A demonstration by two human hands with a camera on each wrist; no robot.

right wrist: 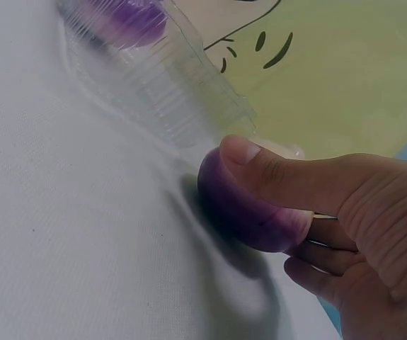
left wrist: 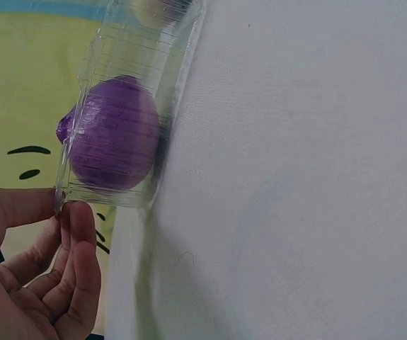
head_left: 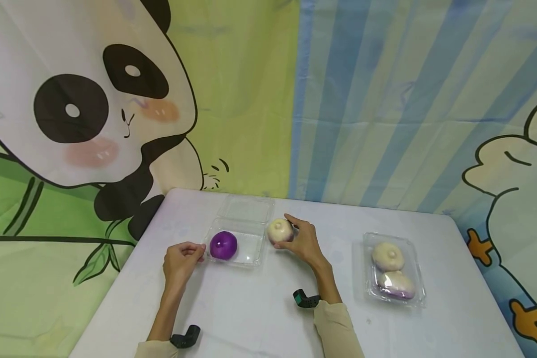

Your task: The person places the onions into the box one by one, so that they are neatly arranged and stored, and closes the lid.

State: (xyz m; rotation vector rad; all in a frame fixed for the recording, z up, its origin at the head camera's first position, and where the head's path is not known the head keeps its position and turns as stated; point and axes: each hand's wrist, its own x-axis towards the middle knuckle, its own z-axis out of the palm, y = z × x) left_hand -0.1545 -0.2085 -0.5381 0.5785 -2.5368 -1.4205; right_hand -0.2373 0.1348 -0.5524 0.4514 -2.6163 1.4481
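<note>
My left hand pinches the rim at the near left corner of an open clear plastic clamshell box between thumb and fingers. Inside the box's left part sits a round purple turnip-like vegetable, a small nub showing on it in the left wrist view. With thumb and fingers, my right hand grips a turnip, cream-white on top and purple below, just right of the box. In the right wrist view this turnip is close over the table, beside the box's wall.
A second clear clamshell box stands on the right side of the white table, with two white-and-purple turnips in it. The open box's lid lies back toward the table's far edge. Printed cloth hangs behind the table.
</note>
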